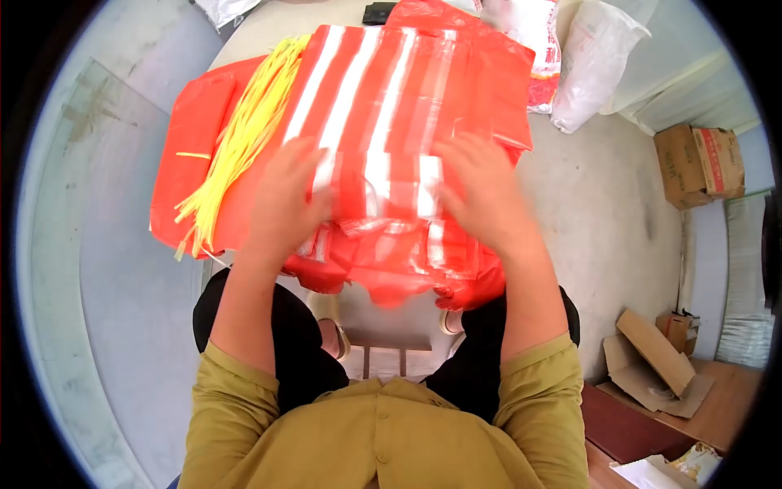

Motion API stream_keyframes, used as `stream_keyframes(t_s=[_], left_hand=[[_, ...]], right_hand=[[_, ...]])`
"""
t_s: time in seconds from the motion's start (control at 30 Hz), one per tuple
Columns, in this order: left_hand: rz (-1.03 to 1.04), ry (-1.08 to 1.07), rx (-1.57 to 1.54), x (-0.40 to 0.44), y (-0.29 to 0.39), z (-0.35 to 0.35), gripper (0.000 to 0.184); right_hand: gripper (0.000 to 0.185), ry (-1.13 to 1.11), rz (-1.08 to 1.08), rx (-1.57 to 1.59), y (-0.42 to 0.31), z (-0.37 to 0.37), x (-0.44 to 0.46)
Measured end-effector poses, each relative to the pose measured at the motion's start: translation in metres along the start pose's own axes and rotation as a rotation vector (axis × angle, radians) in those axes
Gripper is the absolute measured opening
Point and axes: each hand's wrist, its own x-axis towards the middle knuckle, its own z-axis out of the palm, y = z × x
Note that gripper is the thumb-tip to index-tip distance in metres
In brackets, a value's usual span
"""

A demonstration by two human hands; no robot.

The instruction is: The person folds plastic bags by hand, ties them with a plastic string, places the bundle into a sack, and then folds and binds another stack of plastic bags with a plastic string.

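A stack of red plastic bags with white stripes [346,98] lies spread on the table in front of me, its near end folded over and crumpled. My left hand [289,200] rests at the left side of the fold, fingers stretched out and smeared by motion. On the right side of the same fold lies my right hand [485,191], also blurred, fingers apart and thumb pointing inward. Neither hand visibly grips the plastic. Left of the stripes, a bundle of yellow ties [252,122] lies across more folded red plastic [183,155].
Beyond the table's right side stand a printed white sack [542,77] and a plain white sack [599,61]. A black object [379,13] sits at the far edge. Cardboard boxes [684,167] and an opened carton [652,367] are at the right. My knees are under the near edge.
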Motion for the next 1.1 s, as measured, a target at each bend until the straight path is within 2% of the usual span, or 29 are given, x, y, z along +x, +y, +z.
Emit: stream_keyframes(t_s=[0.07, 0.2, 0.27, 0.37, 0.47, 0.6, 0.67, 0.7, 0.8, 0.87, 0.93, 0.97, 1.0, 1.07, 1.1], left_hand=[[0.159, -0.134, 0.055, 0.004, 0.023, 0.007, 0.061], [0.179, -0.239, 0.026, 0.004, 0.033, 0.031, 0.074], [0.153, -0.262, 0.029, 0.005, 0.031, 0.034, 0.08], [0.162, -0.31, 0.095, 0.004, 0.024, 0.03, 0.073], [0.225, -0.218, 0.152, -0.003, -0.001, 0.044, 0.066], [0.167, -0.167, 0.14, -0.005, -0.002, 0.035, 0.058], [0.159, -0.148, 0.16, -0.003, -0.002, 0.031, 0.056], [0.088, -0.193, 0.135, -0.001, 0.005, 0.024, 0.054], [-0.114, -0.284, -0.022, 0.005, 0.042, -0.002, 0.05], [-0.237, -0.296, -0.238, 0.0, 0.057, -0.009, 0.051], [-0.58, -0.464, -0.777, -0.003, 0.062, -0.009, 0.056], [-0.753, -0.542, -1.048, -0.006, 0.063, -0.009, 0.058], [-0.71, -0.539, -1.053, -0.013, 0.056, 0.003, 0.061], [-0.621, -0.535, -1.06, -0.03, 0.035, 0.038, 0.067], [-0.528, -0.573, -0.866, -0.027, 0.038, 0.031, 0.067]], right_hand=[[0.065, -0.069, -0.094, 0.045, -0.016, 0.017, -0.001], [0.083, -0.154, -0.14, -0.055, -0.014, 0.046, -0.008], [0.08, -0.188, -0.099, -0.071, -0.005, 0.048, -0.01], [0.073, -0.178, -0.056, -0.101, 0.011, 0.043, -0.013], [0.064, -0.122, -0.015, -0.13, 0.024, 0.046, -0.023], [0.056, -0.058, -0.011, -0.166, 0.028, 0.039, -0.027], [0.055, -0.101, 0.034, -0.221, 0.033, 0.025, -0.023], [0.054, -0.123, 0.057, -0.248, 0.033, 0.017, -0.021], [0.045, 0.339, 0.041, -0.453, 0.025, -0.018, -0.015], [0.033, 0.742, 0.008, -0.371, 0.006, -0.039, -0.006], [0.025, 0.84, 0.009, -0.174, 0.001, -0.041, -0.011], [0.024, 0.736, 0.027, -0.026, 0.006, -0.035, -0.023], [0.022, 0.631, 0.046, 0.119, 0.009, -0.026, -0.034], [0.025, 0.118, 0.17, 0.121, 0.013, -0.004, -0.052], [0.026, 0.086, 0.083, 0.134, 0.013, 0.007, -0.056]])
